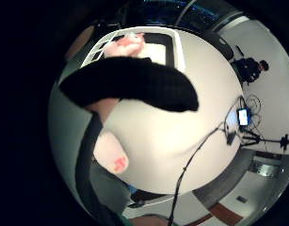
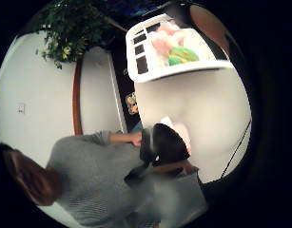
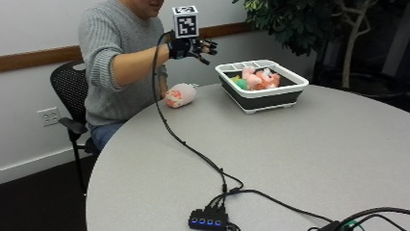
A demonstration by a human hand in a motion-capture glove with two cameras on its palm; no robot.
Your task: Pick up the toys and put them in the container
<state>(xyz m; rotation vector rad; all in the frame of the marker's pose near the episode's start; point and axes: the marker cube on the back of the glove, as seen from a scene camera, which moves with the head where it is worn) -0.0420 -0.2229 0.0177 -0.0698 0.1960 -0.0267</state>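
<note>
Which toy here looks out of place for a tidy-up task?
The pale pink plush toy lies on the round grey table, outside the white-rimmed black container. The black-gloved right hand is raised above, holding nothing.

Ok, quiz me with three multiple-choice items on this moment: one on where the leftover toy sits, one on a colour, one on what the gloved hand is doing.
1. Where is the pink plush toy that is not yet in the container?
A. On the table beside the person, apart from the container
B. Inside the container
C. On the floor under the chair

2. What colour is the container's rim?
A. Red
B. White
C. Yellow

3. What is the state of the gloved right hand?
A. Gripping the pink plush toy
B. Resting flat on the table
C. Raised in the air, holding nothing, fingers relaxed

Answers:
1 A: the outside view shows the toy lying on the table near the person, clear of the container.
2 B: the rim is white above dark walls.
3 C: the hand is lifted above table level near the container with nothing in it.
</note>
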